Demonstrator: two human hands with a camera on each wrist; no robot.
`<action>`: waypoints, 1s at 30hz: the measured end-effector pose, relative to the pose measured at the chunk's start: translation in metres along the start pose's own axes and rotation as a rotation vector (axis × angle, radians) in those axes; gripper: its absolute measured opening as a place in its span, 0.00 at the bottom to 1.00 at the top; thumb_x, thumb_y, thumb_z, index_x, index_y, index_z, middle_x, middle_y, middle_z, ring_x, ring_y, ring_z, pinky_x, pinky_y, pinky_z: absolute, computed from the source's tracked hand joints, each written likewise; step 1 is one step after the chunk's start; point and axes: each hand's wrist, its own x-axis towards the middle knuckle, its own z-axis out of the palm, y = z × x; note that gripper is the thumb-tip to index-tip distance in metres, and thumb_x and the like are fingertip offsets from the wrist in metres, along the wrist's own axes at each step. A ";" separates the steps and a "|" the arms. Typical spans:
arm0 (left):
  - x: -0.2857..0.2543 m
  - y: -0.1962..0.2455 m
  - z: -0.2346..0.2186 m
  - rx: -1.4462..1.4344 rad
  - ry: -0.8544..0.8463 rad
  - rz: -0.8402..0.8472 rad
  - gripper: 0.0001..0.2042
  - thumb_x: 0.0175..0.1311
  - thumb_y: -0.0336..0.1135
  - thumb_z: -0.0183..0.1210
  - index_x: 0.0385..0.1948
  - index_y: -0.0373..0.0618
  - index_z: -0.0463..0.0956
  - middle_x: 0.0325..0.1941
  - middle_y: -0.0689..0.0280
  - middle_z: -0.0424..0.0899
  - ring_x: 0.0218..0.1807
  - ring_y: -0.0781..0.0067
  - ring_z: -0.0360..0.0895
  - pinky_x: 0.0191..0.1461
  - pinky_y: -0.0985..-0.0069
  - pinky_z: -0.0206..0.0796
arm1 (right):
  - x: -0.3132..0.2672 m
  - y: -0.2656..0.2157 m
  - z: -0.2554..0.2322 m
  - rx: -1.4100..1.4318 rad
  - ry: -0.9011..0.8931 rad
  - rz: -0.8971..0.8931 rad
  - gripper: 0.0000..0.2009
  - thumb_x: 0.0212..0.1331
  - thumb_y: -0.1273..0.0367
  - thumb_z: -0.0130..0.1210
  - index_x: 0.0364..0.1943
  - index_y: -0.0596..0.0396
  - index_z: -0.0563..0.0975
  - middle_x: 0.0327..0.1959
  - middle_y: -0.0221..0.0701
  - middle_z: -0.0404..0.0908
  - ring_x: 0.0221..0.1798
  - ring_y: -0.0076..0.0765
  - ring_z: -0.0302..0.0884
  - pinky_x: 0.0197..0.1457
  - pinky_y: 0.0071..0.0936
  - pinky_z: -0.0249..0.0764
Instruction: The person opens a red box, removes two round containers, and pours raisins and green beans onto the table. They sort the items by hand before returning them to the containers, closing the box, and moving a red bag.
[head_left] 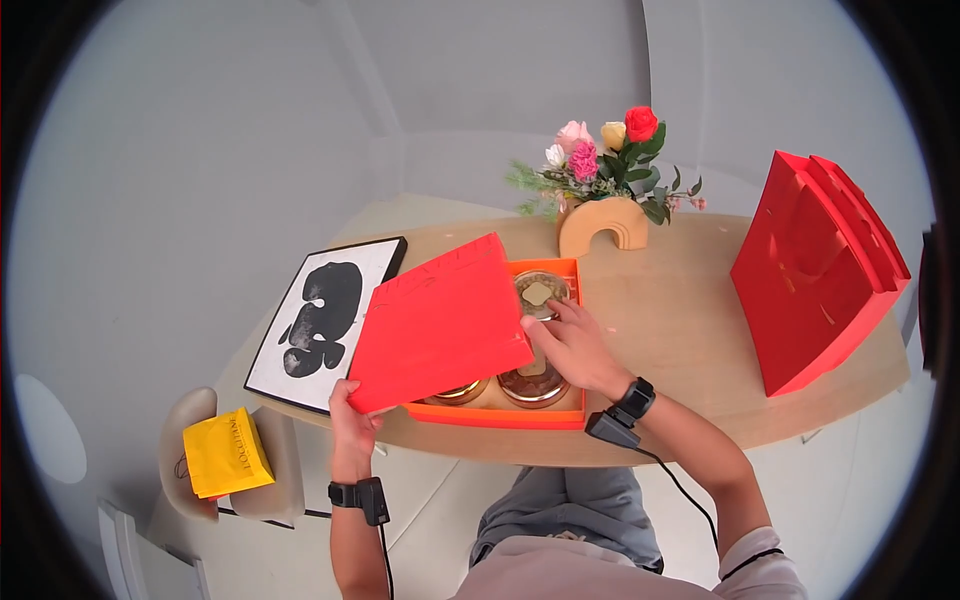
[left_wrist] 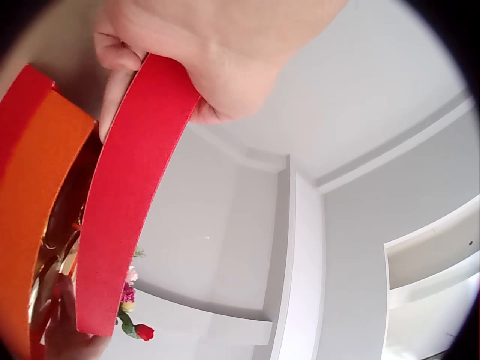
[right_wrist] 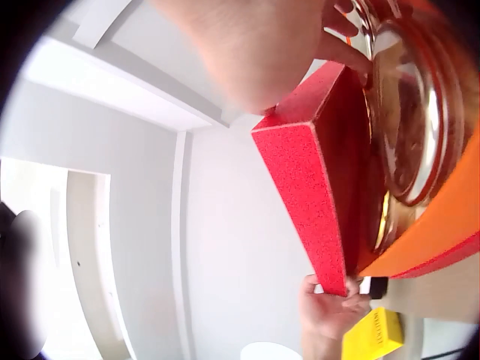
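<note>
A red box lid point(head_left: 440, 325) is tilted over an orange-lined box point(head_left: 500, 415) on the table, covering much of its left side. My left hand point(head_left: 355, 425) grips the lid's near left corner, thumb on one face and fingers on the other. At the lid's right edge my right hand point(head_left: 575, 345) pinches the rim, its thumb outside and its fingers reaching over the box. Below those fingers sit round, shiny lidded jars, one at the back point(head_left: 538, 292) and one in front point(head_left: 533, 385). Another gold-rimmed jar point(head_left: 460, 392) shows partly under the lid.
A framed black-and-white picture point(head_left: 325, 320) lies left of the box. Behind stands an arched wooden vase point(head_left: 605, 228) with flowers point(head_left: 625, 155). A large red gift bag point(head_left: 815, 275) stands at the right. Beyond the table's left end, a chair point(head_left: 275, 435) bears a yellow bag point(head_left: 228, 453).
</note>
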 end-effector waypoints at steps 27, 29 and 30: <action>-0.034 -0.058 0.034 0.179 -0.163 0.225 0.27 0.82 0.52 0.48 0.70 0.41 0.71 0.70 0.65 0.78 0.73 0.73 0.71 0.76 0.68 0.59 | -0.072 0.032 0.019 0.687 0.174 0.087 0.36 0.81 0.51 0.33 0.78 0.71 0.56 0.84 0.56 0.49 0.89 0.53 0.39 0.88 0.36 0.38; -0.033 -0.058 0.034 0.176 -0.160 0.238 0.26 0.82 0.52 0.48 0.70 0.41 0.72 0.70 0.65 0.78 0.73 0.73 0.71 0.75 0.68 0.59 | -0.076 0.028 0.021 0.741 0.178 0.077 0.36 0.82 0.51 0.34 0.78 0.72 0.54 0.84 0.55 0.50 0.89 0.51 0.40 0.87 0.36 0.39; -0.032 -0.058 0.033 0.180 -0.167 0.248 0.26 0.82 0.51 0.48 0.69 0.41 0.72 0.70 0.64 0.78 0.73 0.72 0.71 0.75 0.68 0.59 | -0.079 0.026 0.023 0.768 0.181 0.073 0.36 0.82 0.52 0.34 0.79 0.73 0.53 0.84 0.55 0.50 0.88 0.51 0.41 0.87 0.36 0.39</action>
